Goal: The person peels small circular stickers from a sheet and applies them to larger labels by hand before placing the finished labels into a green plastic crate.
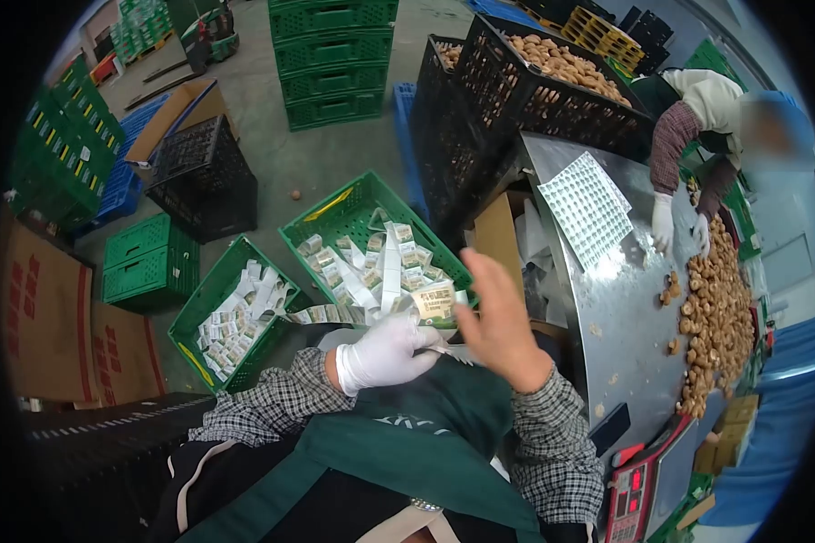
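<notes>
My left hand (388, 355), in a white glove, is closed with its fingers pinched on a strip of labels (321, 314) over my lap. Bare, with its fingers apart, my right hand (501, 319) is raised just right of a printed label card (435, 303); whether its fingertips touch the card is unclear. Beyond my hands sits a green crate (335, 204) with small printed packs and white strips. Another green crate (187, 335), at the left, holds more of these packs, and the strip runs between the two.
At the right, a metal table (598, 326) bears a label sheet (589, 208), piled mushrooms (717, 312) and a red scale (627, 498). A co-worker (711, 109) in white gloves leans over it. Black crates (552, 90) of mushrooms, green crates (335, 72) and cardboard boxes (45, 308) stand around.
</notes>
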The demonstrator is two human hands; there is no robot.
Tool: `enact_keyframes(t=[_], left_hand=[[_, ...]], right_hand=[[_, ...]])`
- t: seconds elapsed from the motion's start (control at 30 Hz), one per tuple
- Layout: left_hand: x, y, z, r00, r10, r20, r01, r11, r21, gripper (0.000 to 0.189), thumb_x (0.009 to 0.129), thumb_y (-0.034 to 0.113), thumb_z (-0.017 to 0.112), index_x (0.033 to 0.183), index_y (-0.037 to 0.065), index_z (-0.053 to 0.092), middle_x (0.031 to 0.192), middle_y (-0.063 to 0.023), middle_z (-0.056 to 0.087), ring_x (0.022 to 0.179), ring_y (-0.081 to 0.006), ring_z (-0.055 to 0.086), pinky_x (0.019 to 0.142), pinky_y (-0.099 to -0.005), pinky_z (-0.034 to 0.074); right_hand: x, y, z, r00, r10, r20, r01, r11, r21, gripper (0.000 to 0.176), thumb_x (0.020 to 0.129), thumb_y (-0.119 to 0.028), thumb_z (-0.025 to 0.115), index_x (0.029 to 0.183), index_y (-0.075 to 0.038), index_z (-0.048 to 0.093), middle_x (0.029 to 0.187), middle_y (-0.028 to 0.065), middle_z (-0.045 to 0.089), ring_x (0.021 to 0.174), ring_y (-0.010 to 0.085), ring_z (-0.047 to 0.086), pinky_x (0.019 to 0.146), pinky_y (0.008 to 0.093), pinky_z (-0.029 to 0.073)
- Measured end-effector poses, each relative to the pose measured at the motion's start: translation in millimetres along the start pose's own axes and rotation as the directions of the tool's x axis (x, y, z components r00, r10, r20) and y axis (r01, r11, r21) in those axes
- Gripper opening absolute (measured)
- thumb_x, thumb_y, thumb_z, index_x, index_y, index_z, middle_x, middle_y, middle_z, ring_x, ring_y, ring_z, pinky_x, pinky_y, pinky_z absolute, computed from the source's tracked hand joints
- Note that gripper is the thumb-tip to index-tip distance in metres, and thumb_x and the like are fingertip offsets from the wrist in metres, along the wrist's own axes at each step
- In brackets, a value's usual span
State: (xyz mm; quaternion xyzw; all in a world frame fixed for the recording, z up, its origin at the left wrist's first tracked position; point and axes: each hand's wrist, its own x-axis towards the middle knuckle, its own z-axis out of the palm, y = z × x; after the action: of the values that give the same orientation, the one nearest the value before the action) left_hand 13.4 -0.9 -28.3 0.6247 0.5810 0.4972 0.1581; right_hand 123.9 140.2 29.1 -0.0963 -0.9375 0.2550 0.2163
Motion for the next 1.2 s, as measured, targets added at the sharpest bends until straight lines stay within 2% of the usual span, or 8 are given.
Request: enact_keyframes(t=[0.1, 0.27, 0.43, 0.67, 0.7, 0.83, 1.0, 1.2], left_hand=[[1, 3, -6, 0.999, -0.031, 0.009, 0.032, 0.996, -0.079, 0.006, 0.072, 0.007, 0.060, 0.077, 0.005, 0.062, 0.068, -0.0137, 0.059, 0.067, -0.0309, 0.060, 0.061, -0.0379, 0.048], [2, 7, -9, 0.969, -0.080, 0.234, 0.103, 0.991, -0.090, 0.010, 0.074, 0.011, 0.060, 0.081, 0.005, 0.064, 0.069, -0.0142, 0.061, 0.067, -0.0292, 0.061, 0.061, -0.0367, 0.048], [0, 3, -5, 0.973, -0.187, 0.137, 0.200, 0.975, -0.094, 0.010, 0.074, 0.012, 0.060, 0.078, 0.003, 0.063, 0.068, -0.0153, 0.060, 0.064, -0.0310, 0.061, 0.058, -0.0374, 0.048], [-2, 5, -1, 0.990, -0.108, 0.091, 0.109, 0.994, -0.009, 0.007, 0.074, 0.009, 0.060, 0.077, 0.002, 0.060, 0.068, -0.0168, 0.058, 0.066, -0.0327, 0.060, 0.059, -0.0375, 0.048], [-3, 4, -3, 0.990, -0.106, 0.095, 0.106, 0.994, -0.003, 0.006, 0.074, 0.008, 0.060, 0.077, 0.002, 0.060, 0.070, -0.0168, 0.058, 0.067, -0.0326, 0.060, 0.059, -0.0375, 0.048], [-2, 3, -7, 0.998, -0.065, 0.006, 0.065, 0.993, -0.097, 0.009, 0.074, 0.005, 0.061, 0.082, 0.002, 0.062, 0.077, -0.0146, 0.060, 0.072, -0.0295, 0.061, 0.064, -0.0344, 0.049], [2, 4, -1, 0.988, -0.146, 0.045, 0.153, 0.963, -0.224, 0.013, 0.078, 0.011, 0.065, 0.087, 0.002, 0.064, 0.077, -0.0121, 0.063, 0.072, -0.0236, 0.063, 0.066, -0.0312, 0.049], [3, 5, -16, 0.887, -0.454, 0.087, 0.455, 0.823, -0.341, 0.018, 0.082, 0.017, 0.067, 0.089, 0.000, 0.066, 0.071, -0.0034, 0.063, 0.066, -0.0075, 0.056, 0.062, -0.0247, 0.047]], right_hand=[[-7, 14, -11, 0.930, 0.301, 0.212, -0.355, 0.887, 0.295, 0.024, 0.083, -0.012, 0.062, 0.100, 0.004, 0.056, 0.087, 0.0034, 0.055, 0.065, 0.0081, 0.047, 0.062, 0.0214, 0.042], [-5, 24, -20, 0.837, 0.508, 0.203, -0.441, 0.408, 0.799, 0.016, 0.089, -0.012, 0.054, 0.099, 0.000, 0.056, 0.074, -0.0010, 0.055, 0.060, 0.0039, 0.048, 0.048, 0.0163, 0.037], [-3, 19, -10, 0.893, 0.446, 0.063, -0.318, 0.526, 0.789, 0.064, 0.092, -0.016, 0.052, 0.141, 0.000, 0.013, 0.114, 0.0116, 0.044, 0.087, 0.0116, 0.052, 0.062, 0.0204, 0.050], [-3, 2, 18, 0.951, 0.293, 0.103, -0.282, 0.674, 0.683, 0.066, 0.092, -0.015, 0.050, 0.141, 0.000, 0.009, 0.124, 0.0155, 0.038, 0.103, 0.0173, 0.049, 0.079, 0.0275, 0.049], [-5, 3, 25, 0.961, 0.266, -0.074, -0.161, 0.756, 0.634, 0.058, 0.092, -0.016, 0.052, 0.138, 0.002, 0.021, 0.123, 0.0141, 0.042, 0.104, 0.0157, 0.049, 0.084, 0.0285, 0.045], [-9, 36, 9, 0.865, 0.429, 0.260, -0.493, 0.632, 0.597, 0.029, 0.087, -0.017, 0.058, 0.106, 0.005, 0.057, 0.102, 0.0095, 0.059, 0.095, 0.0132, 0.054, 0.082, 0.0270, 0.044], [-3, 21, 2, 0.881, 0.439, 0.176, -0.376, 0.426, 0.823, 0.023, 0.091, -0.014, 0.051, 0.102, 0.004, 0.059, 0.090, 0.0030, 0.064, 0.082, 0.0074, 0.056, 0.073, 0.0228, 0.046], [-13, 12, 0, 0.924, 0.340, 0.175, -0.380, 0.764, 0.522, 0.023, 0.090, -0.013, 0.049, 0.107, 0.001, 0.054, 0.083, 0.0087, 0.061, 0.073, 0.0192, 0.059, 0.068, 0.0299, 0.047]])
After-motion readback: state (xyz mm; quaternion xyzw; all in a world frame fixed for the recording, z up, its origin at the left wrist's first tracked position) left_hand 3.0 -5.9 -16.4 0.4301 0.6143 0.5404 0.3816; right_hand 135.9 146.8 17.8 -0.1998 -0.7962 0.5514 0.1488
